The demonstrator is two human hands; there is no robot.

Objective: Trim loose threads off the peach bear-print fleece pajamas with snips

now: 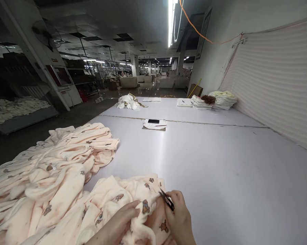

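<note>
Beyond the pale worktop (219,163) stretches a dim hall. At the near middle lies the cloth (130,190); the left hand (125,217) pinches a fold, likely steadying it beside the snips (168,201), which the right hand (179,214) grips. A heap (58,170) (same print, it seems) crowds the left; the phone (153,121) and stacks (223,101) sit farther off, obstructing neither.

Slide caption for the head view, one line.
Left hand holds pale pink printed fabric while the right hand holds dark snips by its edge at a broad worktable.
</note>
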